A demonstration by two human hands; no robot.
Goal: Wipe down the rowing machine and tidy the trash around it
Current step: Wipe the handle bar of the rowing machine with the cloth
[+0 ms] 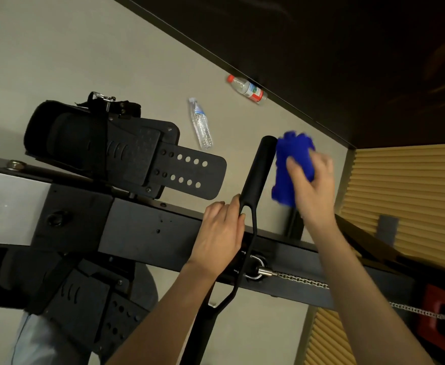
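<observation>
The black rowing machine (147,227) runs across the view, its rail slanting down to the right. Its black pull handle (258,169) stands across the rail, with a steel chain (300,280) hooked to it. My left hand (220,238) grips the handle's lower part near the fork. My right hand (312,185) holds a bunched blue cloth (289,164) right beside the upper end of the handle. A clear plastic bottle (201,123) lies on the floor beyond the footrest. A second bottle with a red cap and red label (247,89) lies by the dark wall.
Two black footrests with straps, one above the rail (116,146) and one below (84,306). A dark wall (321,61) edges the grey floor (58,48). Ribbed tan panels (405,196) and a red stool (442,322) stand at the right.
</observation>
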